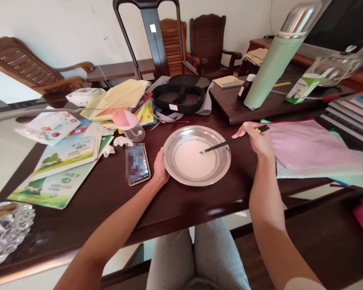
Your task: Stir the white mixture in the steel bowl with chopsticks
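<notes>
Steel bowl on the table, white liquid inside | person's left hand grasps its left side | right hand clasps black chopsticks, tips at the liquid | phone beside left hand

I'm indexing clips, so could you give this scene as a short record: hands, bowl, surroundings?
Left hand: against the metal bowl, left side
Right hand: holding dark chopsticks
Chopstick tips: at the bowl's white contents
Left of bowl: phone, pink-lidded cup
Right of bowl: pink folder
Behind bowl: black case, open
</notes>
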`<state>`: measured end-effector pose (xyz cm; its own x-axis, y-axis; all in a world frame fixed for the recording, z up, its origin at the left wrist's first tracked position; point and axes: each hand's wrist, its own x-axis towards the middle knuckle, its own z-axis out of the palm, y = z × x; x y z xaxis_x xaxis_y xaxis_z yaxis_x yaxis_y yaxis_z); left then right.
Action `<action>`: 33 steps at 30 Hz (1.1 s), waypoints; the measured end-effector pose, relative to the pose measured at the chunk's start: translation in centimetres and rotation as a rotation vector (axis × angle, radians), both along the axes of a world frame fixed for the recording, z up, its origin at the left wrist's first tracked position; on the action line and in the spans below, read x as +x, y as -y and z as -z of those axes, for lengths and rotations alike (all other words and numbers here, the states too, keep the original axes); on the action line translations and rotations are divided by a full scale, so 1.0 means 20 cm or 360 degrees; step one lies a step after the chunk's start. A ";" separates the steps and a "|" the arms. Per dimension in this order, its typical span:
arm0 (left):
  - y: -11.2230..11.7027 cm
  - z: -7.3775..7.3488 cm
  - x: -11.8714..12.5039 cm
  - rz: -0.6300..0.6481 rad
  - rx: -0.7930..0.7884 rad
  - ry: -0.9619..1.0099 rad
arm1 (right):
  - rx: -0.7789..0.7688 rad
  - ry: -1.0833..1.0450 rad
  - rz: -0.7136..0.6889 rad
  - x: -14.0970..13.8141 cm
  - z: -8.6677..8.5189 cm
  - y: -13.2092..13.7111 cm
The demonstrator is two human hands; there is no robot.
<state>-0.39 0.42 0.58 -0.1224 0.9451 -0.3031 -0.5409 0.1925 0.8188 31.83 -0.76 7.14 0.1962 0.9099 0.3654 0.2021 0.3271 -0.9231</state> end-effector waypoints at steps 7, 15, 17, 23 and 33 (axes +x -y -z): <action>0.00 0.01 0.00 -0.0008 -0.0007 -0.0003 | -0.0126 0.0139 -0.0478 -0.09 -0.02 -0.01; 0.00 0.02 -0.01 -0.0025 -0.0002 -0.0002 | 0.0012 0.0016 0.0004 0.00 -0.01 0.01; -0.01 0.03 -0.01 -0.0026 -0.0013 -0.0007 | -0.0015 0.0004 -0.0122 0.00 0.00 0.01; 0.00 0.02 -0.01 -0.0026 -0.0033 -0.0007 | -0.0131 0.0175 -0.0440 -0.10 -0.03 -0.01; 0.00 0.00 0.00 -0.0011 -0.0034 0.0015 | 0.0007 -0.0015 -0.0247 -0.01 0.01 0.00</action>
